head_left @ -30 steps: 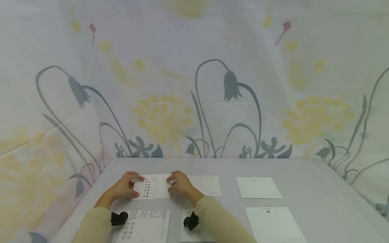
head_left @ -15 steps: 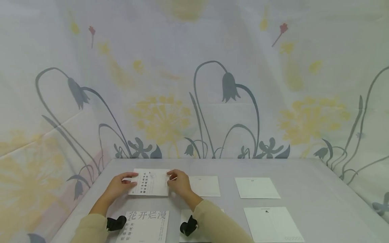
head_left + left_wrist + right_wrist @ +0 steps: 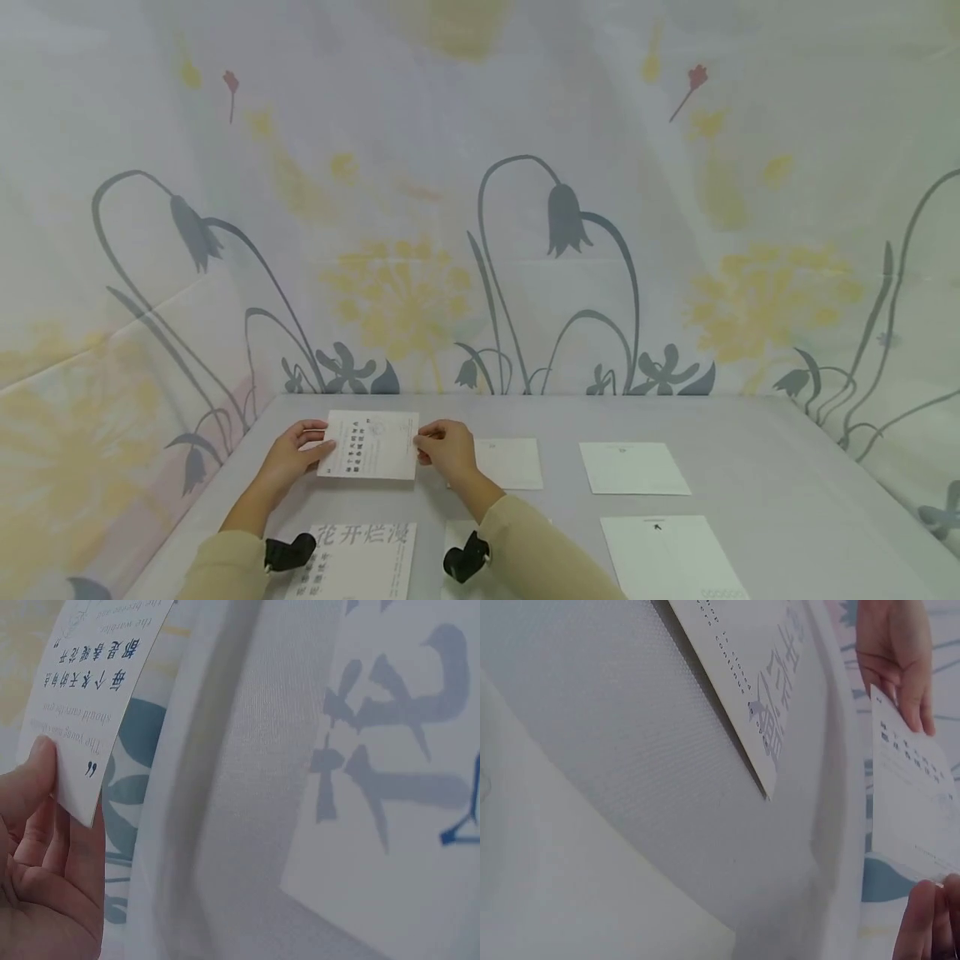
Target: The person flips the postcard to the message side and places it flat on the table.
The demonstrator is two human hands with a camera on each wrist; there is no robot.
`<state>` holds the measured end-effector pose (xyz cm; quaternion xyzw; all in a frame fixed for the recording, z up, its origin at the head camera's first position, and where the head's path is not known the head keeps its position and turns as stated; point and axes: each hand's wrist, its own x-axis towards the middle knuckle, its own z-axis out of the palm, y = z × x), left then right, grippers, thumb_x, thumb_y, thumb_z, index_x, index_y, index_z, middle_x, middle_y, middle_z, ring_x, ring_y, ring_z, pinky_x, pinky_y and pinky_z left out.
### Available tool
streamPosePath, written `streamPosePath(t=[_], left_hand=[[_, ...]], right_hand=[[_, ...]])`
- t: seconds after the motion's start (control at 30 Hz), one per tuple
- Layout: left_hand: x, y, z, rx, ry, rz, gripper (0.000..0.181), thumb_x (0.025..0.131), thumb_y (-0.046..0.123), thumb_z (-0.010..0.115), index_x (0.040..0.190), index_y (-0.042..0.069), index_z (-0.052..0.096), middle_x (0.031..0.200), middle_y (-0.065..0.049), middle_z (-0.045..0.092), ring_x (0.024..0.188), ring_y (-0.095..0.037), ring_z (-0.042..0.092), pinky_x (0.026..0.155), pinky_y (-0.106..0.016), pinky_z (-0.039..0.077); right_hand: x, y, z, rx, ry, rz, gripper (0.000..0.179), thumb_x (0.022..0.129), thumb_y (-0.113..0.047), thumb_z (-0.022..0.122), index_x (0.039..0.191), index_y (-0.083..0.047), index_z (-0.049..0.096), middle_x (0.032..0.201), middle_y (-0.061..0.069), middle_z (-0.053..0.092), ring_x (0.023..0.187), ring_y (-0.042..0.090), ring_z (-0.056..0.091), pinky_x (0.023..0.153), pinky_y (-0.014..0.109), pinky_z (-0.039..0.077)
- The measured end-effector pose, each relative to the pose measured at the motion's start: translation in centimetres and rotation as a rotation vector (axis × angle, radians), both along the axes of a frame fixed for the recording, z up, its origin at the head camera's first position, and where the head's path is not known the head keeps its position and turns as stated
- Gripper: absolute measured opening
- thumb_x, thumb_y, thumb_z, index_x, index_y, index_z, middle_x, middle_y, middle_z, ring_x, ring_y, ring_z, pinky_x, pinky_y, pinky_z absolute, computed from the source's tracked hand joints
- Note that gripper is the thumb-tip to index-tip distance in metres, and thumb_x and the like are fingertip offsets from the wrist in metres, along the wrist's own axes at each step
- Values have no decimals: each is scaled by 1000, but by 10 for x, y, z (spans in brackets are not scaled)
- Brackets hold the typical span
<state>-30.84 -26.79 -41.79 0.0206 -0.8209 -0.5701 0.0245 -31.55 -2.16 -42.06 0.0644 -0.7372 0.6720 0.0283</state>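
Both hands hold a white printed card (image 3: pixel 371 446) up at the back left of the table, its lettered face turned toward me. My left hand (image 3: pixel 288 454) pinches the card's left edge, thumb on the front and fingers behind. In the left wrist view the thumb (image 3: pixel 41 761) presses near the corner with the quotation mark. At the opposite edge, my right hand (image 3: pixel 450 450) pinches the card between thumb and fingertips. In the right wrist view, the card (image 3: pixel 911 795) spans between the two hands, and the right fingers (image 3: pixel 922 915) show at its lower edge.
A larger card with big grey characters (image 3: pixel 367 562) lies front left. Beside it, another card (image 3: pixel 461 533) is partly under the right forearm. A plain card (image 3: pixel 513 462) lies behind the right hand; two more, one farther back (image 3: pixel 633 468) and one nearer (image 3: pixel 667 558), lie right. A flower-printed curtain (image 3: pixel 480 208) rises behind.
The printed card has come up from the table and tilted toward me, lifted by both hands. The left fingers have moved behind it. The other cards stay where they were.
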Motion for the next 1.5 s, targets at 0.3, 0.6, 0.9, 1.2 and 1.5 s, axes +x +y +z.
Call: streamPosePath(t=[0.3, 0.6, 0.9, 1.2, 1.5], left_hand=[[-1, 3, 3, 87, 1, -36, 42, 100, 14, 44, 133, -7, 29, 122, -23, 50, 83, -6, 58, 70, -25, 51], [1, -6, 5, 19, -7, 22, 41, 95, 23, 56, 117, -10, 49, 105, -12, 60, 90, -13, 58, 78, -27, 52], [5, -14, 4, 64, -16, -18, 48, 95, 22, 55, 126, -14, 44, 110, -11, 61, 89, -5, 57, 82, -24, 50], [8, -18, 3, 183, -60, -68, 38, 97, 9, 48, 127, -15, 46, 116, -8, 60, 92, -6, 59, 82, -21, 49], [8, -15, 4, 200, -86, -40, 40, 94, 13, 56, 126, -11, 50, 121, -10, 58, 85, -1, 59, 78, -21, 50]], right_hand=[[1, 0, 5, -91, -41, 82, 7, 83, 2, 65, 88, 7, 65, 63, 9, 63, 51, 12, 59, 52, 30, 55], [2, 3, 9, -120, -70, 91, 14, 87, -3, 61, 92, 10, 65, 73, 13, 66, 64, 21, 66, 61, 30, 56], [0, 2, 4, -135, -83, 76, 14, 85, -3, 62, 89, 10, 67, 75, 13, 67, 68, 21, 68, 63, 28, 55], [3, 4, 4, -98, -86, 63, 12, 84, -1, 65, 89, 9, 68, 79, 12, 68, 71, 22, 68, 67, 29, 55], [3, 2, -1, -84, -69, 26, 9, 81, 4, 66, 88, 9, 69, 78, 10, 66, 67, 21, 67, 63, 28, 55]])
